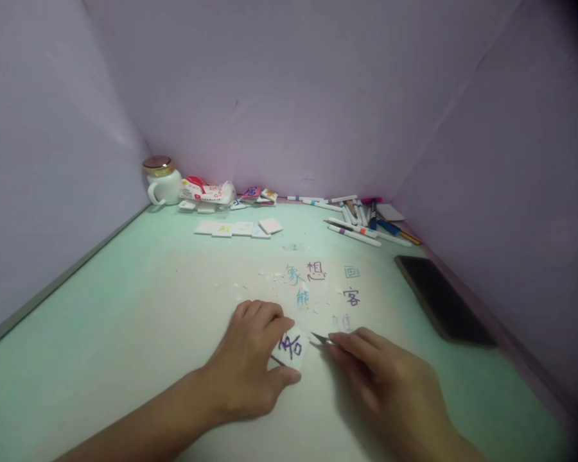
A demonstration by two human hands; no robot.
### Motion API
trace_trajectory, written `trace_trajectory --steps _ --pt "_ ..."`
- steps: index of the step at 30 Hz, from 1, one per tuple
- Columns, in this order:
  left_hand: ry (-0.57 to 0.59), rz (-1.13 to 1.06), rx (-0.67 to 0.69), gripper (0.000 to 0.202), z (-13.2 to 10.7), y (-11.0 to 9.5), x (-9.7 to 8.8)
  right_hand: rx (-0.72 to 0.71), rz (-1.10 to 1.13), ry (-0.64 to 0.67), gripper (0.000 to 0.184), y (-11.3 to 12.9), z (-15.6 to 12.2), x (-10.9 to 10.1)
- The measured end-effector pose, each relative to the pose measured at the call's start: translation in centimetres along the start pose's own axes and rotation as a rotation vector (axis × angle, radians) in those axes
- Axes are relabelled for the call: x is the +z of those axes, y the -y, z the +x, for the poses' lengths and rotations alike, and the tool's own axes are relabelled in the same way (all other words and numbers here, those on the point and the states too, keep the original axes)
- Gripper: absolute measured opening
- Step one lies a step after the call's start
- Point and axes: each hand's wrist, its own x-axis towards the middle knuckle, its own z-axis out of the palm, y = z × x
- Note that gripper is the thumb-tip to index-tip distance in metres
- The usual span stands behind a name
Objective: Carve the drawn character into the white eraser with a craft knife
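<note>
White tile (291,347) pinched in left hand (250,366), thin blade (320,337) gripped in right hand (385,378).

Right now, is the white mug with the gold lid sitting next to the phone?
No, the white mug stands in the far left corner of the table, while the dark phone lies by the right wall.

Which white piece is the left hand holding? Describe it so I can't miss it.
On the green table, near its front edge, the left hand pinches a small white tile. It alone bears dark purple strokes and sits beside the right hand's blade tip.
</note>
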Motion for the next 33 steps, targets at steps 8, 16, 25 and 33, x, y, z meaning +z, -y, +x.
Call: trace_trajectory --steps 8,16,25,33 --pt "-0.035 0.018 0.03 0.043 0.1 0.2 0.4 -0.002 0.125 -0.065 0.023 1.0 -0.2 0.1" --pt "0.008 0.043 0.054 0.036 0.0 0.0 0.2 -0.011 -0.072 -0.083 0.026 1.1 0.0 -0.3" --pt "0.037 0.044 0.035 0.036 0.2 -0.2 0.2 -0.037 -0.013 -0.137 0.019 1.0 0.6 0.5" --pt "0.024 0.05 0.043 0.032 0.2 -0.1 0.3 -0.021 0.032 -0.164 0.017 0.9 0.3 0.8"
